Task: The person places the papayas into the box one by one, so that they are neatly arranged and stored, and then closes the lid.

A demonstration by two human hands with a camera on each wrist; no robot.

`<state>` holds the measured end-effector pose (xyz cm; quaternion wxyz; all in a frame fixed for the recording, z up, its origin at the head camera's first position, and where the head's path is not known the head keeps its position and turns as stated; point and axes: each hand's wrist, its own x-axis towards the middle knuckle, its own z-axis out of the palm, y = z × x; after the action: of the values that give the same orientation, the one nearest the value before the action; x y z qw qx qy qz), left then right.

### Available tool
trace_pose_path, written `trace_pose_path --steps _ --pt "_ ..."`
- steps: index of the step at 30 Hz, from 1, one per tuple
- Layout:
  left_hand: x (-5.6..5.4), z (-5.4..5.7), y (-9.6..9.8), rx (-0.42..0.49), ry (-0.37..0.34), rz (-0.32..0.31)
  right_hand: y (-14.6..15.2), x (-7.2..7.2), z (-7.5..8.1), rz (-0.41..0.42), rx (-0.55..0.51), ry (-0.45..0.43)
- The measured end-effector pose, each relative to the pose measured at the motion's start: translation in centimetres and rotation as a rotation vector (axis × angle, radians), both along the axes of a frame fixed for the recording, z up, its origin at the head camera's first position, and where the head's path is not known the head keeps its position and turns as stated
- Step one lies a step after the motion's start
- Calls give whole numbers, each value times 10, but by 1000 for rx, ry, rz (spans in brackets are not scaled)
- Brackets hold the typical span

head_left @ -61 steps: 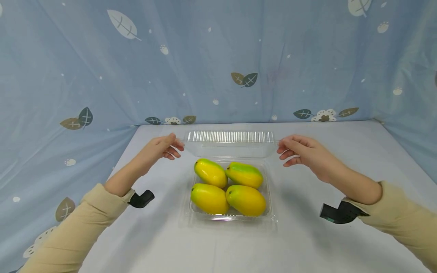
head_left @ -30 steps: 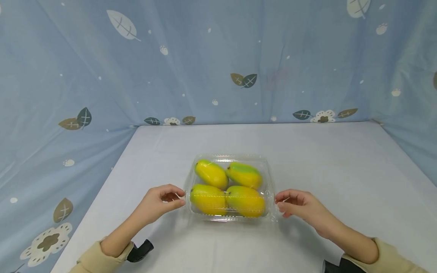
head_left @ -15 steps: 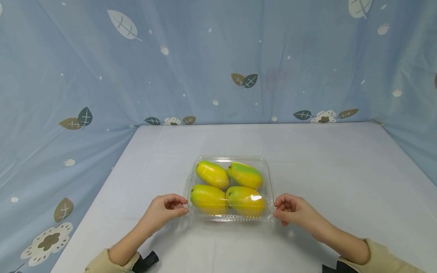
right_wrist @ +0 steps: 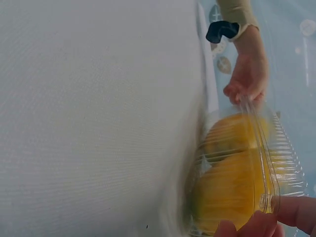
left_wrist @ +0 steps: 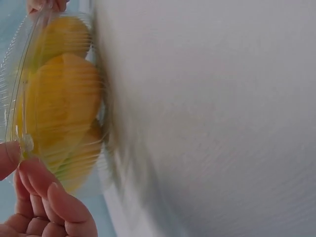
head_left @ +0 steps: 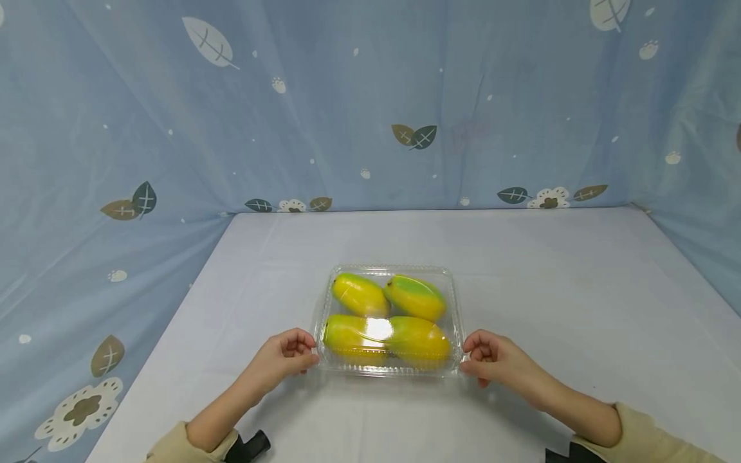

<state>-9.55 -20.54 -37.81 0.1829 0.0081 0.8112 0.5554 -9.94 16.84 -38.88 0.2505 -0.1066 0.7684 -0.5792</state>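
Observation:
In the head view, a clear plastic clamshell box [head_left: 393, 371] holds several yellow-green mangoes [head_left: 415, 298], its ribbed lid lying down over them. My left hand [head_left: 283, 360] pinches the front left corner of the rim between thumb and fingers. At the front right corner, my right hand [head_left: 503, 368] does the same. The left wrist view shows the thumb [left_wrist: 7, 158] on one side of the two rim layers and the curled fingers [left_wrist: 37, 177] on the other. In the right wrist view, the box's snap tab [right_wrist: 265, 202] sits between thumb and fingertips.
A white cloth [head_left: 550, 270] covers the table under the box. Blue curtain [head_left: 347, 96] with leaf prints hangs behind and at the sides. A dark wrist camera [head_left: 247, 445] sits by the left sleeve cuff.
The lid, standing raised behind the box two seconds ago, has swung forward and down over the mangoes. Both hands came toward me with it and then settled on the front corners.

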Motion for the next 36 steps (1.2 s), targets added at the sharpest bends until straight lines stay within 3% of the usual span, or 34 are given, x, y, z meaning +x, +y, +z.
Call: trace_pose_path --steps 6,12,17,21,24,36 --pt "0 -5 -1 23 -44 -1 1 -1 -2 7 -4 5" --pt "-2 -7 -4 1 -98 -24 -2 -1 -5 -29 -2 -74" --pt "-2 -12 -6 5 -113 -100 -4 -1 -8 -5 -18 -150" --pt "0 -16 -6 54 -85 -189 -4 -1 -10 46 -99 -181" --pt "1 -18 -5 94 -81 -220 -4 0 -11 68 -142 -202" --pt "1 -23 0 180 -134 -174 -5 2 -10 83 -234 -255"
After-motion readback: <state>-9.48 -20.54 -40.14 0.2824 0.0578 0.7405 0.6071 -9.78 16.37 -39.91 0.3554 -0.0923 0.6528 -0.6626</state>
